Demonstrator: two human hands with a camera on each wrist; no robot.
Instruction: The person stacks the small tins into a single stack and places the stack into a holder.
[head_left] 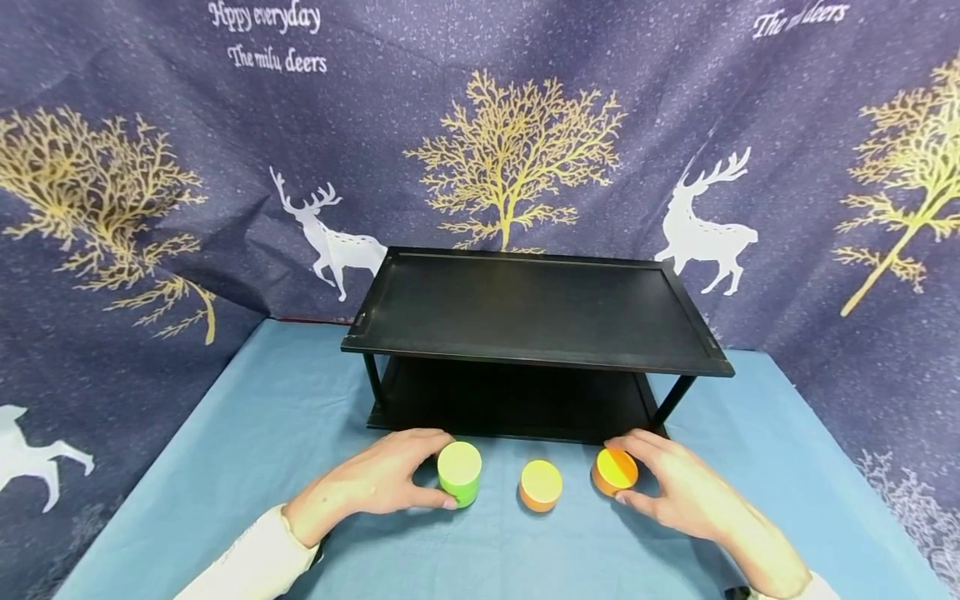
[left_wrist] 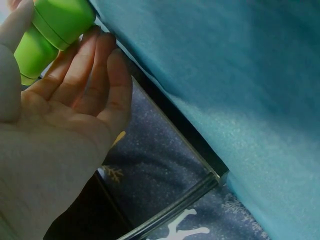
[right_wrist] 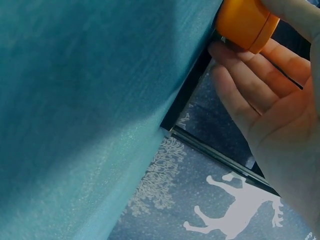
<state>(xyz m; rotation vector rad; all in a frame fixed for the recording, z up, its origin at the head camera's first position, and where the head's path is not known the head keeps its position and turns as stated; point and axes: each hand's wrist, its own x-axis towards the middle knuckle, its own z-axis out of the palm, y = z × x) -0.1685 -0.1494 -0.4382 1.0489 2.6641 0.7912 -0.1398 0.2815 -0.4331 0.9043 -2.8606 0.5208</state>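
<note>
White sleeves (head_left: pixel 251 558) come in at the bottom edge of my head view. Ahead of them, over the blue cloth (head_left: pixel 247 467), I have the left hand (head_left: pixel 388 475) bent around the green stack (head_left: pixel 460 473) from its left, pinching it with the thumb on the near side and fingers beyond. My left wrist feed shows two green pieces in that stack, set one against the other. Opposite, the right hand (head_left: pixel 673 486) pinches the right orange block (head_left: pixel 615 472) between thumb and fingers, coming from its right. I can't tell whether either held thing is resting on the cloth or slightly lifted. Between the hands, touched by neither, the middle orange block (head_left: pixel 541 486) sits on the cloth, its top a paler yellow. All three form a rough row in front of the black shelf (head_left: pixel 525 308), which has two levels. Behind it I see a dark backdrop (head_left: pixel 375 100) printed with white deer (head_left: pixel 708 239) and gold trees (head_left: pixel 507 212).
</note>
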